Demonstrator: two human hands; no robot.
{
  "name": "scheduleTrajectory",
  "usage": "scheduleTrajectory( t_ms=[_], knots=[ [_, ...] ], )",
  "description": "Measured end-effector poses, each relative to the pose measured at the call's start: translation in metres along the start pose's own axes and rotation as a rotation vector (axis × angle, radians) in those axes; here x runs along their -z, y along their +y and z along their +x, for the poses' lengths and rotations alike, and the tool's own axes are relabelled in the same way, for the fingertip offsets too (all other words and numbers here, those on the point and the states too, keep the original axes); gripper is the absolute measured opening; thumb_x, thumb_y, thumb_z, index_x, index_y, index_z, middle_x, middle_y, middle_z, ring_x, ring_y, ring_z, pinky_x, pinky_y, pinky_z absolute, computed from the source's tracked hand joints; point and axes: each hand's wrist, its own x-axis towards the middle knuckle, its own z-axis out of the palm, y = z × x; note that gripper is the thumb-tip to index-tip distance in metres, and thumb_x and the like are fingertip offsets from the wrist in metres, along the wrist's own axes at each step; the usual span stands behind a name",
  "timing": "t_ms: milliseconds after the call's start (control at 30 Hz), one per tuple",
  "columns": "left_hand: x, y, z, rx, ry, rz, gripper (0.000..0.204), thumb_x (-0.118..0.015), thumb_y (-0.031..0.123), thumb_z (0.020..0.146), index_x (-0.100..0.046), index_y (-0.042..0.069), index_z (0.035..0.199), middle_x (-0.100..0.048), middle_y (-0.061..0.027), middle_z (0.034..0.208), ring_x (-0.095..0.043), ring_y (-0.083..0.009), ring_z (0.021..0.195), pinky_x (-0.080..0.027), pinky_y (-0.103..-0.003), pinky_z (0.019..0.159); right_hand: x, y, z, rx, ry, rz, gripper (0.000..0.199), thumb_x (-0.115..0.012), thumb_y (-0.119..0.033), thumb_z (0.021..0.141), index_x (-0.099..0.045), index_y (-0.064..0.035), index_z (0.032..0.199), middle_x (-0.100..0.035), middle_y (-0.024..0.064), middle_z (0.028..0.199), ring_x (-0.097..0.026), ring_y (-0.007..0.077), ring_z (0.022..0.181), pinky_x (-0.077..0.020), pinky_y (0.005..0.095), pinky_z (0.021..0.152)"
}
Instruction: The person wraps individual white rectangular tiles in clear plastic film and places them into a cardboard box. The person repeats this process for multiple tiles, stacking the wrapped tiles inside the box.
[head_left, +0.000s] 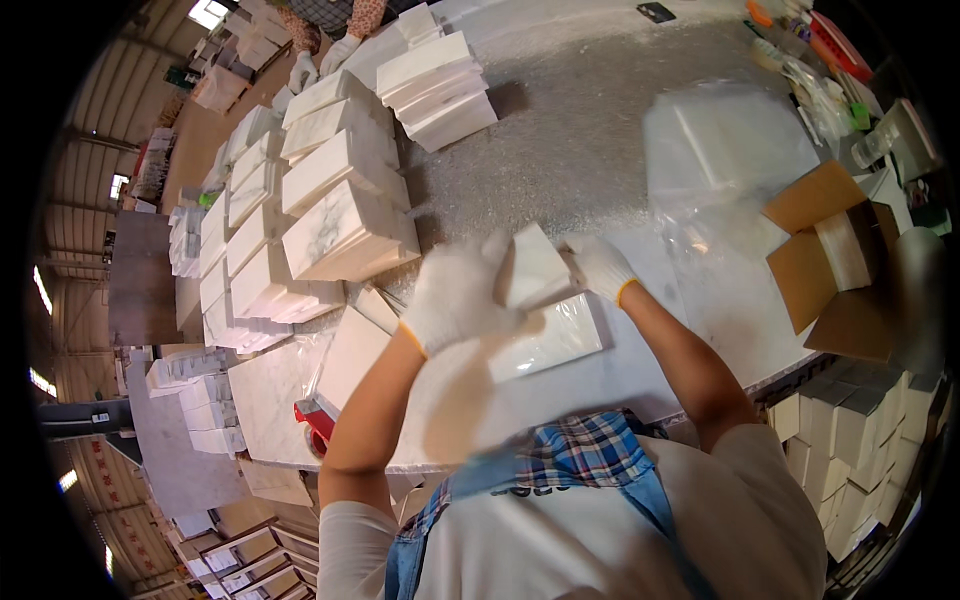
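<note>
In front of me a block of white marble tiles (537,264) is tilted up between my hands. My left hand (455,295), in a white glove, is blurred, its fingers closed along the tiles' left side. The gloved fingers of my right hand (600,268) grip their right edge. Just below lies a shiny flat tile pack (550,338) that looks wrapped in clear film. Beside my left forearm rest more pale tiles (352,360) and a red tape dispenser (316,425).
Tall stacks of veined white tiles (350,235) stand at the left. Clear plastic sheets (730,145) lie at the right, near an open cardboard box (835,260). White boxes (850,440) are piled below. A co-worker's gloved hands (325,62) are at the far left.
</note>
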Motion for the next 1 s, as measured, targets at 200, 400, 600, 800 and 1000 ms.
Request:
scheduleTrajectory(
  t_ms=[200,400,600,800,1000],
  knots=[
    [-0.028,0.052,-0.048,-0.055,-0.008,0.118,0.082,-0.082,0.055,0.074,-0.056,-0.001,0.127,-0.069,-0.0183,0.101,-0.070,-0.0350,0.092,-0.054,-0.046,0.083,-0.009,0.012,0.008,0.016,0.021,0.191,0.030,-0.061,-0.029,0.094,-0.074,-0.0063,0.107,-0.076,0.0104,0.090,-0.069,0.0203,0.077,-0.0547,0.0360,0.071],
    [-0.049,0.061,-0.050,-0.051,0.072,0.123,0.085,-0.082,0.060,0.072,-0.056,0.002,0.127,-0.069,-0.0167,0.103,-0.070,-0.0337,0.090,-0.054,-0.045,0.081,-0.001,-0.003,-0.001,0.021,0.009,0.262,0.024,-0.063,-0.024,0.095,-0.070,-0.0027,0.105,-0.072,0.0062,0.086,-0.063,0.0132,0.071,-0.0502,0.0308,0.062],
    [-0.049,0.060,-0.053,-0.042,0.088,0.092,0.088,-0.082,0.057,0.074,-0.052,0.001,0.136,-0.066,-0.0193,0.116,-0.067,-0.0368,0.103,-0.054,-0.045,0.087,0.019,-0.032,-0.025,0.172,-0.014,0.444,0.021,-0.062,-0.021,0.100,-0.067,-0.0029,0.109,-0.070,0.0037,0.093,-0.063,0.0107,0.080,-0.0500,0.0264,0.066],
    [-0.074,0.018,-0.056,0.294,0.580,-0.434,0.113,-0.092,0.038,0.074,-0.030,-0.003,0.159,-0.049,-0.0312,0.149,-0.052,-0.0406,0.137,-0.048,-0.048,0.109,0.040,-0.054,-0.070,0.463,-0.056,0.438,0.016,-0.063,-0.016,0.102,-0.068,-0.0024,0.109,-0.071,0.0048,0.101,-0.066,0.0118,0.093,-0.0529,0.0268,0.085],
    [-0.101,-0.029,-0.054,0.313,0.277,-1.426,0.067,-0.081,0.015,0.088,-0.052,-0.003,0.145,-0.068,-0.0165,0.128,-0.064,-0.0278,0.121,-0.050,-0.036,0.105,0.045,-0.054,-0.110,0.420,-0.145,0.320,0.017,-0.066,-0.011,0.099,-0.072,-0.0003,0.111,-0.073,0.0068,0.113,-0.066,0.0132,0.104,-0.0521,0.0291,0.093]
  ],
)
